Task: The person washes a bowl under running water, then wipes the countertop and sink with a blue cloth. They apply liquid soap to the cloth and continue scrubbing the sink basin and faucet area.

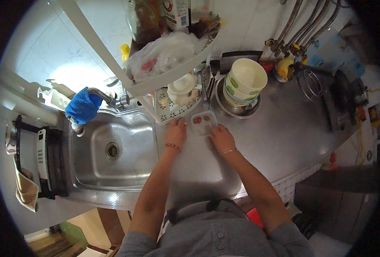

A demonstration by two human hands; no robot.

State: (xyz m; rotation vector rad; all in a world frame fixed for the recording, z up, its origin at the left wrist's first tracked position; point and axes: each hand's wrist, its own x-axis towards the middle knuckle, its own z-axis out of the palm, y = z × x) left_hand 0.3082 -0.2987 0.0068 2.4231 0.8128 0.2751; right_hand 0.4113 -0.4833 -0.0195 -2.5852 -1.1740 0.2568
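Note:
A small clear plastic container (203, 128) sits on the steel counter in front of me, with a few reddish-brown pieces of food (202, 119) in its far part. My right hand (222, 138) is at its near right corner, fingers curled against the rim. To the left of the container, my left hand (176, 132) is held low with bent fingers, close to the front edge of a white perforated corner shelf (177, 113). Whether a small thing is between its fingertips cannot be made out. Bracelets circle both wrists.
Left lies a steel sink (122, 173) under a faucet (122, 102) draped with a blue cloth (84, 105). Stacked bowls (248, 75) stand in a metal basin (238, 114) behind the right hand. A lidded white pot (181, 88) occupies the lower shelf; a plastic bag (167, 56) lies above.

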